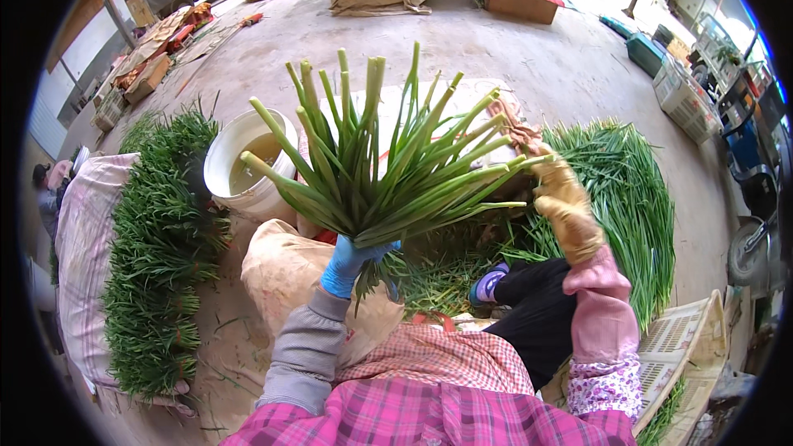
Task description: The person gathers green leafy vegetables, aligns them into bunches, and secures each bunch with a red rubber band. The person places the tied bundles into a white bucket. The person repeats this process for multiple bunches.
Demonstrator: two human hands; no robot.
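My left hand (353,263), in a blue glove, is closed around a bunch of long green leafy stalks (376,173) that look like chives. Their pale cut ends fan upward and outward, while darker leaf tips hang below the fist. At the right side of the fan is my right hand (568,206), in a tan glove and blurred by motion. Its fingertips are close to the end of one stalk; whether they grip it I cannot tell. To the right lies a large heap of the same greens (619,198).
Tied green bundles (161,256) are stacked on the left beside a plaid cloth (87,256). A white bucket (223,157) holding murky liquid stands behind my left hand. Leaf scraps (438,272) lie near my foot. A plastic crate (681,343) is at the lower right.
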